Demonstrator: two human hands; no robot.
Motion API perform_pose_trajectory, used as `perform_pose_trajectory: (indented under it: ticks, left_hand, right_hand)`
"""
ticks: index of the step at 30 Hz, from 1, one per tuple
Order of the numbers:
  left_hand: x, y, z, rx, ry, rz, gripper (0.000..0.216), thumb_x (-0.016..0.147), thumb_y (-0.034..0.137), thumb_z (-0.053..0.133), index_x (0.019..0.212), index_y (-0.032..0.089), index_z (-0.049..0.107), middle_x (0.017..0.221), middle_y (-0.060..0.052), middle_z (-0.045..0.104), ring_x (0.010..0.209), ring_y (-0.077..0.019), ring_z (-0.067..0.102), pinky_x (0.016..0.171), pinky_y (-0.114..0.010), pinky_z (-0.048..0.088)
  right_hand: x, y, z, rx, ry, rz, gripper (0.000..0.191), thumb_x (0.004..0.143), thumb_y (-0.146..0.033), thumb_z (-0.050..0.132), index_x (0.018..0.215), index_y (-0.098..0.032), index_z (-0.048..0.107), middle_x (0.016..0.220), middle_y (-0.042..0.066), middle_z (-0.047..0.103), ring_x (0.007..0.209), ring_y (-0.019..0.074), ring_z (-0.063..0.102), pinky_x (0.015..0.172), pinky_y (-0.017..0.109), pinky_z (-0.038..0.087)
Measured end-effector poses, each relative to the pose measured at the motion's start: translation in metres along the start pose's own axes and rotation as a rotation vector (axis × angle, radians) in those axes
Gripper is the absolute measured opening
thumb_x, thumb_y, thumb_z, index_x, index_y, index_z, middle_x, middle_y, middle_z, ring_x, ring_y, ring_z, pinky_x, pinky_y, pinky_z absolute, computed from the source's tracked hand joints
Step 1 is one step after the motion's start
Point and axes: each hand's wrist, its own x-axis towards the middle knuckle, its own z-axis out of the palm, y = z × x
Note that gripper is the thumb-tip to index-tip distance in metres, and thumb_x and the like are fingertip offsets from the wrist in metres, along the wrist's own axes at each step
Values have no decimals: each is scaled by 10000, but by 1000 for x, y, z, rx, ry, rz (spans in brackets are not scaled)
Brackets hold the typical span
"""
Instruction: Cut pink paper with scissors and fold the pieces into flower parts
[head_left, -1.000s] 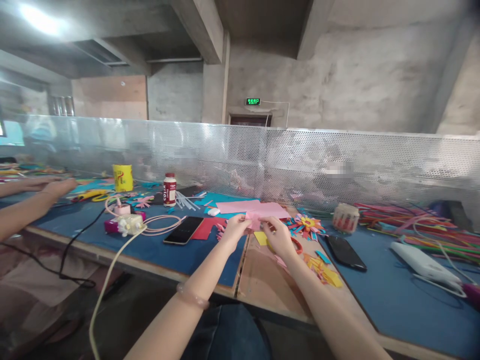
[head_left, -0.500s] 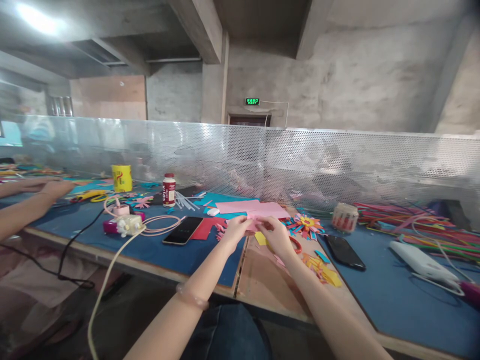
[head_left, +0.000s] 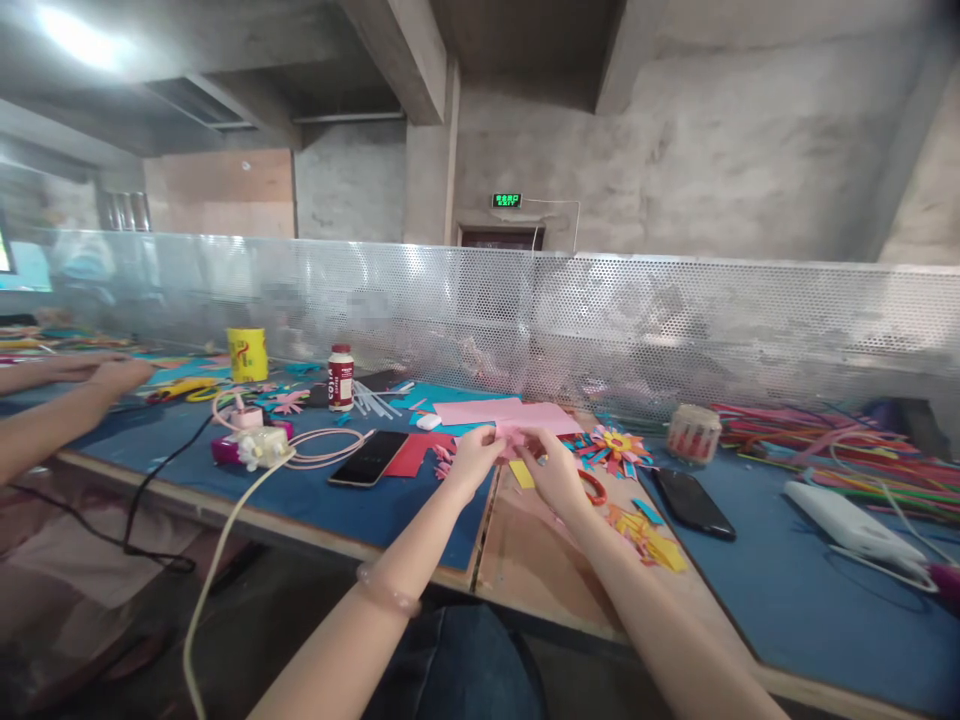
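Note:
Both hands meet over the table, pinching a small piece of pink paper [head_left: 511, 438] between them. My left hand [head_left: 478, 460] has its fingers closed on the paper's left side. My right hand [head_left: 551, 468] grips the right side, its fingers bent toward the left ones. Larger pink sheets [head_left: 480, 411] lie just behind, on blue paper [head_left: 439, 398]. A paper flower [head_left: 611, 448] with a yellow centre rests to the right. Under my right wrist, orange-red scissor handles [head_left: 595, 488] show in part; their blades are hidden.
Left of my hands lie a phone [head_left: 369, 458], a red sheet [head_left: 412, 456], a bottle [head_left: 340, 378] and a power strip [head_left: 251, 446]. To the right are a dark phone [head_left: 694, 503], a clear jar [head_left: 691, 435] and a white device [head_left: 851, 522]. A co-worker's hands [head_left: 112, 372] are at far left.
The pink paper piece has turned and now stands up more between my fingertips. Both hands stay in nearly the same place; the whole view has shifted slightly.

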Motion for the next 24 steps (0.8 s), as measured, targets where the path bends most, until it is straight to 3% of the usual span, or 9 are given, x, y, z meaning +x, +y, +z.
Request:
perform_pose_trajectory:
  ticks: [7,13,19,24]
  left_hand:
    - [4,-6,-2,101,-3,80,119,680,231,604,767,150,613,701,-26,648,686,-165,609,640,-256,483]
    - [1,0,1,168,-9,137,96,679,174,576,765,149,611,731,-28,646,709,-157,596,656,-245,466]
    - [-1,3,3,257,-5,187,98,712,226,552,700,140,596,715,-41,636,675,-154,583,615,-228,447]
    - [0,0,3,207,-31,136,187,709,271,569,844,147,603,721,-38,637,625,-151,587,566,-236,463]
  right_hand:
    - [-1,3,4,80,50,3,343,778,-207,480,1120,-189,489,815,43,597,747,169,581,735,323,478]
    - [-1,2,4,75,93,-14,378,780,-195,479,1156,-188,452,824,40,572,748,162,569,729,318,477]
    - [0,2,2,69,91,-24,371,787,-174,474,1156,-201,457,825,32,580,762,160,574,746,317,472]
    - [0,-1,1,39,81,-85,351,808,-167,443,1157,-201,460,866,45,591,809,166,576,779,330,469]
